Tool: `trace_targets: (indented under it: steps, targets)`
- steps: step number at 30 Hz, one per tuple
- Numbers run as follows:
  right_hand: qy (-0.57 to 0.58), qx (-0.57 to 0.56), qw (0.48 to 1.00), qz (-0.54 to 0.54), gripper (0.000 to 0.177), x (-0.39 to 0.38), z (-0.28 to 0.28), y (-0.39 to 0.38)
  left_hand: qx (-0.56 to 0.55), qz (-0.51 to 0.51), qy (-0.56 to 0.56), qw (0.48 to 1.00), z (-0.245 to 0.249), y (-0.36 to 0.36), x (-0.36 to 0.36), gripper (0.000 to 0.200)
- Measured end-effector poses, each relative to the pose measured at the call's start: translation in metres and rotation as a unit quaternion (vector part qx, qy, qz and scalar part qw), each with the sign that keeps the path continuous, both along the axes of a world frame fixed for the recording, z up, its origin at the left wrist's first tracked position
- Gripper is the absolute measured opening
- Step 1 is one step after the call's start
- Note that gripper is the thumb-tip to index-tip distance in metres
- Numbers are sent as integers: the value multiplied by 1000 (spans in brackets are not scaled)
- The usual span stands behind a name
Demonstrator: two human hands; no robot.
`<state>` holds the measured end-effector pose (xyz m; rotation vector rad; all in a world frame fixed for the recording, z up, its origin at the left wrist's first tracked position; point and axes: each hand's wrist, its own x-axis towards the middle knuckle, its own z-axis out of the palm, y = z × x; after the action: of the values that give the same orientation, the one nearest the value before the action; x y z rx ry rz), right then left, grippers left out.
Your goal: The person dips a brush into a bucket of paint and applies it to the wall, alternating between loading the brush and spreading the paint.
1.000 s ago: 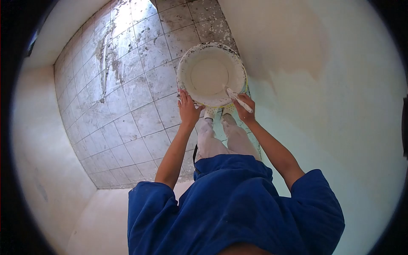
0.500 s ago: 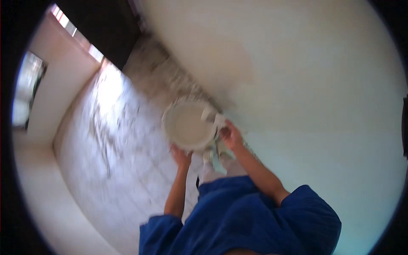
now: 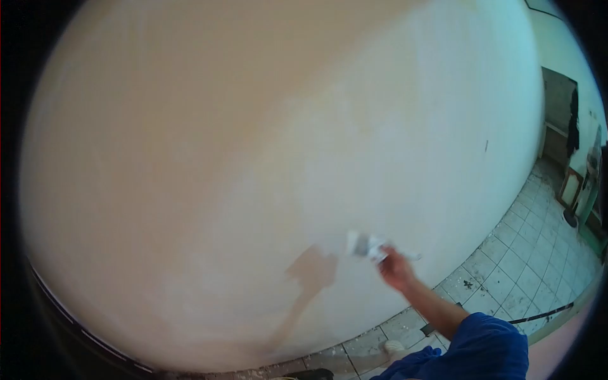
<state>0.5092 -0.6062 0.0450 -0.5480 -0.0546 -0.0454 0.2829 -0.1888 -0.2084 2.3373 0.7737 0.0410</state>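
My right hand is closed around the handle of a wide paintbrush. The brush has pale bristles and a grey band, and its handle end sticks out past my fist to the right. Its bristles point left and overlap the large pale wall in this view. A shadow of the hand and brush falls on the wall to the left. My left hand is out of the frame.
A tiled floor with dirt specks runs along the foot of the wall. At the far right are a doorway, a dark hanging cloth and a framed panel. My shoe is near the wall's foot.
My view has swung from the floor to the wall. The basin of pale liquid and my left hand have left the view. My right hand has moved from over the basin to the wall.
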Motion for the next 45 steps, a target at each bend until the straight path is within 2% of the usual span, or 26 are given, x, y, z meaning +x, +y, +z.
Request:
trace_targets:
  steps: [4,7,8,10,12,13,17,21,22,25,27,28,29,31,33,35,37,39,41,42,43,44,45]
  targets:
    - [-93,-48,970,-221,36,6,98,-108,-57,-138,-85,985,106,-28,69,75]
    - [-199,-87,933,-287,42,5,172,-160,-58,-264,-188,944,206,-71,126,74]
    - [-202,-112,922,-310,45,6,193,-178,-21,-310,-245,919,251,-97,140,65]
    - [-238,-130,906,-325,47,8,241,-196,-84,-350,-284,889,328,-134,169,51]
    - [-273,-150,890,-333,48,15,282,-219,78,-436,-389,808,390,-175,187,41]
    - [-289,-164,882,-335,48,21,301,-231,86,-455,-413,784,414,-196,197,39]
    - [-334,-257,851,-313,48,36,362,-268,127,-504,-496,696,496,-275,221,33]
    - [-358,-404,796,-274,47,55,404,-288,174,-529,-544,628,550,-344,234,29]
    - [-372,-456,762,-271,41,63,415,-291,189,-529,-556,613,559,-358,238,28]
    - [-506,-528,630,-262,33,115,458,-315,235,-522,-579,581,571,-394,247,25]
    - [-700,-435,527,-207,25,156,534,-327,266,-519,-575,573,580,-405,250,25]
    - [-628,-493,403,-447,20,135,550,-312,277,-516,-571,576,583,-408,251,25]
    - [-505,-510,246,-652,15,102,565,-287,288,-514,-566,577,586,-409,252,25]
    - [-459,-477,311,-682,18,73,576,-253,307,-512,-559,575,600,-418,252,25]
    - [-505,-527,305,-611,16,80,571,-256,322,-511,-549,578,599,-416,252,25]
    - [-624,-624,205,-423,7,101,579,-292,330,-503,-558,571,599,-412,254,26]
    - [-631,-693,117,-328,7,83,515,-290,335,-497,-561,571,600,-407,252,25]
    - [-581,-768,187,-196,17,36,466,-281,343,-496,-552,577,604,-404,247,24]
    - [-488,-826,245,-140,18,5,455,-262,349,-498,-559,563,607,-405,248,23]
    - [-604,-752,217,-151,18,30,464,-268,353,-501,-562,556,610,-407,249,23]
    - [-590,-746,251,-180,20,52,481,-267,359,-503,-559,553,613,-410,248,22]
    - [-557,-742,323,-186,20,66,508,-267,364,-505,-557,550,617,-413,246,22]
    - [-577,-716,280,-277,21,80,545,-267,368,-503,-557,548,621,-417,245,22]
